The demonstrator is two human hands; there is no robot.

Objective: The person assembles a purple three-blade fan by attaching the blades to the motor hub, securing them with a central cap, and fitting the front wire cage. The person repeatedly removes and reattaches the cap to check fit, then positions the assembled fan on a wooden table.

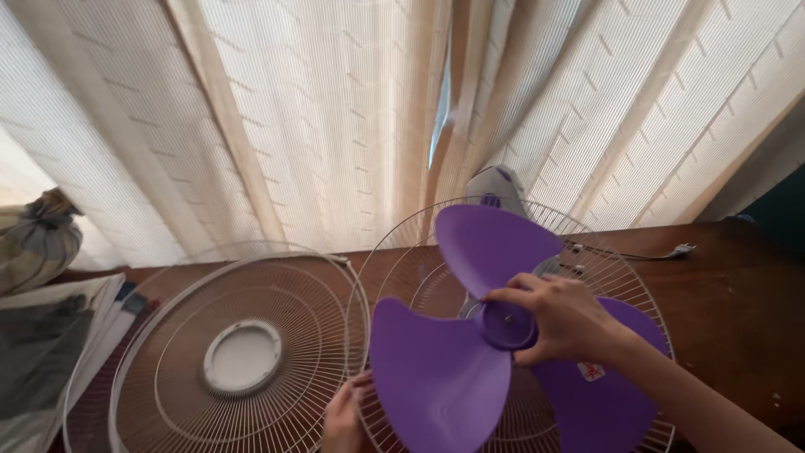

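Observation:
A purple three-bladed fan blade sits in front of the fan's white wire rear guard. My right hand grips the blade's round purple hub with the fingers wrapped around it. My left hand holds the lower left rim of that rear guard. Behind the guard rises the fan's white and purple motor housing. The detached front guard, a white wire disc with a round white centre, lies flat to the left.
Everything rests on a dark brown wooden surface in front of cream curtains. A power cord with a plug lies at the back right. Folded cloth and a tied bundle sit at the left.

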